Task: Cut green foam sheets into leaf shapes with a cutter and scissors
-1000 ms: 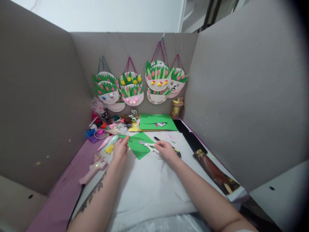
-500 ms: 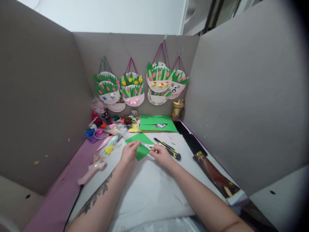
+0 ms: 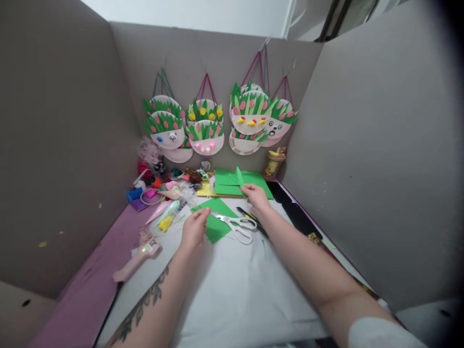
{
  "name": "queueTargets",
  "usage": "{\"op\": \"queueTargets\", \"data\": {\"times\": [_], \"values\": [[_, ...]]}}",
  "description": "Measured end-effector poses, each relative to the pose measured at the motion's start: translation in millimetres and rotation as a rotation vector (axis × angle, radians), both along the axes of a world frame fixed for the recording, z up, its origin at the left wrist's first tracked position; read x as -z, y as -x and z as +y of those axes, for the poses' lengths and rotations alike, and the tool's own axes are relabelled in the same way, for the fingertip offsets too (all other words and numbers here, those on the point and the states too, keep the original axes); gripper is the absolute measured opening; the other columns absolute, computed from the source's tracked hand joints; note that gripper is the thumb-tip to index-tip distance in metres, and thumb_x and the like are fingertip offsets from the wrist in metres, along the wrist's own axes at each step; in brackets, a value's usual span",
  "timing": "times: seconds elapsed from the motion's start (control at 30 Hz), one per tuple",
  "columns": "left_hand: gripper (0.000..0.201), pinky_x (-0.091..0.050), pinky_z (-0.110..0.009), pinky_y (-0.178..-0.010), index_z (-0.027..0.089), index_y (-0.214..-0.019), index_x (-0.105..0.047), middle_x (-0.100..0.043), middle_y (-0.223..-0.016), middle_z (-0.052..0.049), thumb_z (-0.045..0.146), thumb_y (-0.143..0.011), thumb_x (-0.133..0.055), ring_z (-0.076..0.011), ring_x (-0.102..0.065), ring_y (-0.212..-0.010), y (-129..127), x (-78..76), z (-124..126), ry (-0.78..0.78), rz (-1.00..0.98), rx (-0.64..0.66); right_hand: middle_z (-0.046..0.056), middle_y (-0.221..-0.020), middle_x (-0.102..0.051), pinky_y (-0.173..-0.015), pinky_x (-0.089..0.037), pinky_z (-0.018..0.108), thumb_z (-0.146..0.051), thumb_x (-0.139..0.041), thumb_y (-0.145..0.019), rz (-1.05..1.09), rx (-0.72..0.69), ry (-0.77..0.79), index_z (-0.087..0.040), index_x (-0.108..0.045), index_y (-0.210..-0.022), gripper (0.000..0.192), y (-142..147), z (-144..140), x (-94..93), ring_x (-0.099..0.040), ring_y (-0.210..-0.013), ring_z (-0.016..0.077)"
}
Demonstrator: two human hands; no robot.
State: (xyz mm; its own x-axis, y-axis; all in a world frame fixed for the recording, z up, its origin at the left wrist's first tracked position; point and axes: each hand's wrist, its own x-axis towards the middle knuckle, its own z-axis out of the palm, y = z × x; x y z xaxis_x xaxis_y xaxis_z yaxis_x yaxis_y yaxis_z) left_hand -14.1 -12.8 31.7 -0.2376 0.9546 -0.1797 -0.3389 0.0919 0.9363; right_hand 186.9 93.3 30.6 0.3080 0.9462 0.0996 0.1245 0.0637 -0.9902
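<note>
My left hand (image 3: 195, 226) is closed in a pinch, with its fingertips right by the blade tips of the white-handled scissors (image 3: 232, 222). What those fingers hold, if anything, is hidden. The scissors lie with blades partly apart over a green paper sheet (image 3: 217, 229). Further forward, my right hand (image 3: 255, 195) pinches a pointed green paper leaf (image 3: 239, 176) by its lower end. The leaf stands upright over a stack of green paper (image 3: 261, 181) at the back.
Black-and-yellow utility knives (image 3: 263, 230) lie partly under my right forearm. A pink glue gun (image 3: 137, 263) rests at left, near a heap of coloured clay and bags (image 3: 170, 193). Paper-plate baskets (image 3: 206, 140) hang on the back panel. A yellow cup (image 3: 274, 164) stands in the corner.
My right hand has moved from the scissors, forward and right, and now holds up a green leaf. The scissors lie in full view. My left hand has barely moved; the view has shifted slightly.
</note>
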Motion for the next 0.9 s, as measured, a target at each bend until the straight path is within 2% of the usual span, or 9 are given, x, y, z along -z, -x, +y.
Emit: {"op": "queueTargets", "data": {"times": [0.1,0.23,0.37,0.5,0.6,0.67,0.73,0.8,0.9], "values": [[0.054,-0.018,-0.021,-0.043,0.012,-0.083,-0.068,-0.044,-0.055,0.007,0.051,-0.048,-0.080,-0.0043,-0.028,-0.047,-4.6,-2.0,-4.8,0.054,0.049,0.043,0.002,-0.073,-0.062,-0.060,-0.041,0.024,-0.022,-0.061,-0.065,-0.251,0.079,0.039,-0.015,-0.064,-0.082,0.018,-4.7,54.3,-9.4,-0.051,-0.060,0.0114],[0.052,-0.018,-0.021,-0.043,0.012,-0.079,-0.068,-0.040,-0.051,0.007,0.053,-0.048,-0.079,-0.0049,-0.029,-0.046,-5.5,-3.8,-10.2,0.076,0.035,0.092,0.003,-0.078,-0.063,-0.073,-0.041,0.028,-0.016,-0.055,-0.071,-0.520,0.084,0.130,-0.011,-0.065,-0.083,0.016,-3.1,105.8,-5.2,-0.054,-0.069,0.0105],[0.049,-0.022,-0.020,-0.043,0.013,-0.076,-0.070,-0.043,-0.053,0.005,0.054,-0.050,-0.079,-0.0059,-0.033,-0.048,-5.8,-7.4,-16.2,0.089,0.012,0.124,0.007,-0.086,-0.066,-0.081,-0.040,0.031,-0.017,-0.057,-0.075,-0.618,0.063,0.180,-0.010,-0.065,-0.087,0.016,4.9,128.3,3.4,-0.057,-0.081,0.0148],[0.049,-0.025,-0.019,-0.044,0.014,-0.077,-0.070,-0.046,-0.056,0.003,0.055,-0.052,-0.078,-0.0065,-0.036,-0.049,-4.9,-12.1,-20.2,0.110,0.003,0.136,0.010,-0.097,-0.068,-0.083,-0.042,0.031,-0.021,-0.059,-0.077,-0.701,0.078,0.183,-0.015,-0.066,-0.094,0.019,11.5,128.5,1.2,-0.060,-0.089,0.0187],[0.046,-0.026,-0.020,-0.045,0.015,-0.078,-0.070,-0.049,-0.058,0.002,0.054,-0.055,-0.076,-0.0068,-0.037,-0.049,-2.9,-12.2,-19.4,0.077,0.039,0.133,0.008,-0.100,-0.068,-0.080,-0.042,0.028,-0.017,-0.054,-0.079,-0.727,0.029,0.090,-0.017,-0.065,-0.097,0.021,14.8,109.5,-11.7,-0.061,-0.090,0.0179],[0.044,-0.027,-0.021,-0.046,0.016,-0.081,-0.070,-0.056,-0.065,0.000,0.052,-0.057,-0.075,-0.0074,-0.039,-0.050,-0.1,-9.3,-16.4,0.047,0.096,0.130,0.006,-0.097,-0.069,-0.077,-0.042,0.026,-0.015,-0.052,-0.079,-0.757,-0.027,0.042,-0.017,-0.066,-0.095,0.022,16.6,82.7,-22.3,-0.061,-0.088,0.0175],[0.041,-0.031,-0.021,-0.050,0.017,-0.088,-0.070,-0.061,-0.072,-0.002,0.048,-0.061,-0.073,-0.0092,-0.043,-0.054,3.8,-3.6,-11.5,-0.003,0.205,0.172,0.005,-0.092,-0.070,-0.075,-0.042,0.026,-0.017,-0.051,-0.080,-0.824,-0.162,-0.005,-0.017,-0.067,-0.090,0.019,18.0,43.4,-29.8,-0.061,-0.084,0.0177],[0.035,-0.036,-0.023,-0.056,0.017,-0.090,-0.070,-0.062,-0.072,-0.003,0.040,-0.064,-0.071,-0.0132,-0.049,-0.061,7.7,4.4,-5.5,-0.088,0.407,0.229,0.006,-0.092,-0.069,-0.075,-0.042,0.027,-0.022,-0.055,-0.079,-0.910,-0.368,-0.040,-0.017,-0.067,-0.090,0.017,18.9,-5.2,-30.6,-0.061,-0.084,0.0190],[0.020,-0.043,-0.029,-0.074,0.018,-0.084,-0.071,-0.066,-0.086,-0.006,0.026,-0.066,-0.068,-0.0194,-0.056,-0.077,10.1,17.6,1.6,-0.221,0.800,0.273,0.012,-0.108,-0.065,-0.082,-0.041,0.033,-0.038,-0.066,-0.073,-1.086,-0.548,-0.028,-0.017,-0.062,-0.109,0.042,19.2,-76.1,-17.8,-0.057,-0.099,0.0268]]}}
